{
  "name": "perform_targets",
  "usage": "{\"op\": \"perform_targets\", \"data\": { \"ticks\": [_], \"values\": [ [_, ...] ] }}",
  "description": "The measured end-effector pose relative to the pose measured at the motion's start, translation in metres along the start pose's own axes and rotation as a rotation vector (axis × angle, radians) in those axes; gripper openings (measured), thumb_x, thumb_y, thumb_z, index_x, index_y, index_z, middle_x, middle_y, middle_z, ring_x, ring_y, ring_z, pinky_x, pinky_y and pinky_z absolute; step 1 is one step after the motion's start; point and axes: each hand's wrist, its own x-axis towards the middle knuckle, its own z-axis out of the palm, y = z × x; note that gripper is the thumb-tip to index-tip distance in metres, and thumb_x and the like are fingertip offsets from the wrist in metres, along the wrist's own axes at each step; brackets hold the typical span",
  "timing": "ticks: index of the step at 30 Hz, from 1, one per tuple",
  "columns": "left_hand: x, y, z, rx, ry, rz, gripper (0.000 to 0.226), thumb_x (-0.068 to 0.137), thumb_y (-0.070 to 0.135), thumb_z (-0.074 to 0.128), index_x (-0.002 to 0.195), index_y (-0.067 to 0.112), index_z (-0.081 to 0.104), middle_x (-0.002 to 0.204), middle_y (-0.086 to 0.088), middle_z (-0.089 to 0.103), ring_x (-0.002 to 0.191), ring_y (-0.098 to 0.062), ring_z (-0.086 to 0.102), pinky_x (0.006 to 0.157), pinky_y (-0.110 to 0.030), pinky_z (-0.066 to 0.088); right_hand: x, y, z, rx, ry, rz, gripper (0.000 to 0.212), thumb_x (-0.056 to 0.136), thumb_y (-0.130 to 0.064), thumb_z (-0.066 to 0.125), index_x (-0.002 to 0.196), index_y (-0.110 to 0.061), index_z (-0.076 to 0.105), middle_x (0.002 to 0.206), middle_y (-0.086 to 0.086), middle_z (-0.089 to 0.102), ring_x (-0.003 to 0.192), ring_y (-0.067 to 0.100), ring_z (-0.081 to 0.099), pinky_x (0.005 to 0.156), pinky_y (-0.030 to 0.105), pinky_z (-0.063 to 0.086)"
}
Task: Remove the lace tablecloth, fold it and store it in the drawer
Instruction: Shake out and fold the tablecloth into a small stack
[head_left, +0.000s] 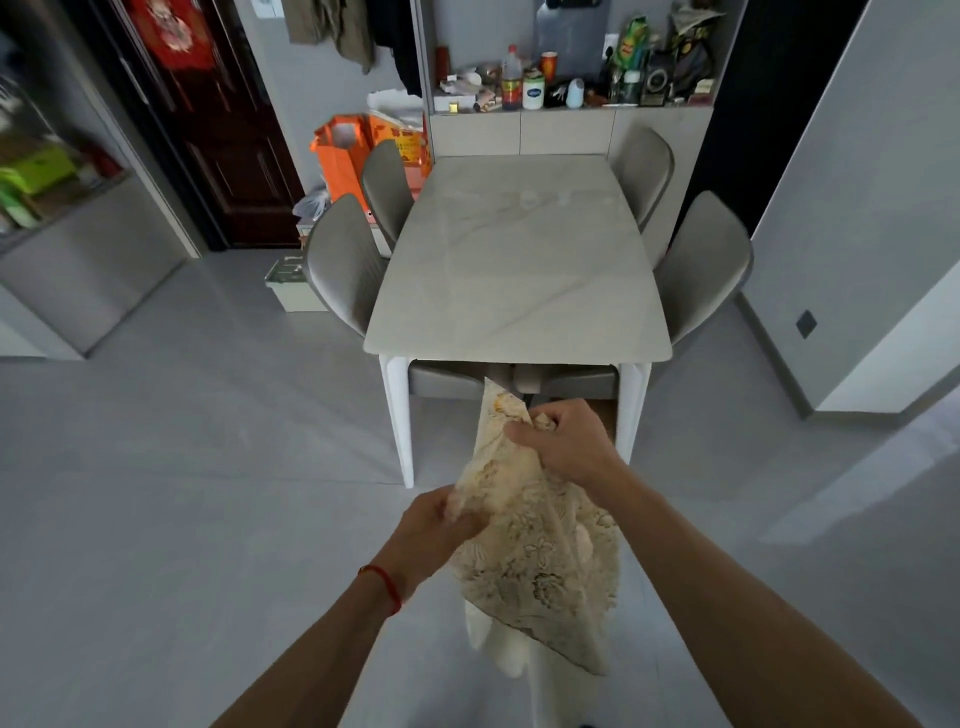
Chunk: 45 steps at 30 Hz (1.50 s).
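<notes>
The cream lace tablecloth (540, 561) hangs bunched in the air in front of me, off the table, with a flower pattern and its lower end drooping toward the floor. My left hand (431, 535) pinches its left edge low down. My right hand (563, 441) grips a gathered corner higher up, near the table's front edge. The pale marble table (519, 270) stands bare straight ahead. No drawer is visibly open in this view.
Four grey chairs flank the table, such as the chair (340, 265) on the left and the chair (706, 260) on the right. A cluttered sideboard (571, 130) stands behind the table. Orange bags (343, 156) sit by a dark door. Grey floor surrounds me.
</notes>
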Motion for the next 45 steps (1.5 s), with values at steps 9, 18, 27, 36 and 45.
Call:
{"op": "perform_targets", "data": {
  "ticks": [9, 18, 27, 36, 45],
  "values": [
    [-0.003, -0.003, -0.031, 0.221, -0.002, -0.060, 0.025, 0.081, 0.046, 0.082, 0.073, 0.027, 0.069, 0.087, -0.006, 0.077, 0.074, -0.004, 0.067, 0.071, -0.022, 0.052, 0.013, 0.023, -0.052, -0.018, 0.076, -0.051, 0.027, 0.086, -0.037, 0.082, 0.063, -0.025, 0.074, 0.048, -0.014, 0.054, 0.047, 0.004, 0.048, 0.055, 0.028, 0.040],
    [-0.019, 0.050, -0.021, 0.074, 0.341, 0.195, 0.028, 0.092, 0.041, 0.067, 0.074, 0.020, 0.067, 0.068, -0.012, 0.062, 0.061, -0.008, 0.054, 0.058, -0.019, 0.047, 0.038, 0.047, -0.079, -0.088, 0.035, -0.028, 0.025, 0.091, -0.045, 0.064, 0.103, -0.024, 0.071, 0.090, -0.011, 0.067, 0.083, 0.009, 0.063, 0.082, 0.042, 0.057],
    [-0.003, 0.086, -0.019, 0.060, 0.447, 0.119, 0.027, 0.091, 0.022, 0.072, 0.070, 0.005, 0.071, 0.059, -0.017, 0.067, 0.050, -0.014, 0.055, 0.055, -0.026, 0.053, 0.025, 0.068, -0.101, -0.102, 0.272, -0.052, 0.040, 0.103, -0.033, 0.056, 0.143, -0.034, 0.050, 0.101, -0.003, 0.069, 0.087, 0.016, 0.065, 0.084, 0.038, 0.054],
    [0.012, 0.095, 0.043, -0.110, 0.323, 0.049, 0.013, 0.081, 0.030, 0.085, 0.077, 0.019, 0.079, 0.062, 0.011, 0.074, 0.058, 0.002, 0.068, 0.056, -0.014, 0.052, -0.039, 0.018, -0.016, 0.014, 0.279, -0.041, 0.018, 0.089, -0.031, 0.077, 0.074, -0.024, 0.070, 0.069, 0.003, 0.071, 0.058, 0.018, 0.065, 0.059, 0.045, 0.063],
    [-0.009, 0.074, 0.035, -0.204, 0.268, -0.010, 0.006, 0.089, 0.023, 0.077, 0.087, 0.020, 0.082, 0.083, -0.003, 0.081, 0.075, -0.010, 0.075, 0.066, -0.021, 0.060, -0.077, 0.007, 0.011, -0.220, 0.152, -0.227, 0.020, 0.098, -0.030, 0.071, 0.079, -0.022, 0.073, 0.065, -0.005, 0.067, 0.061, 0.012, 0.064, 0.069, 0.039, 0.059]
  ]
}}
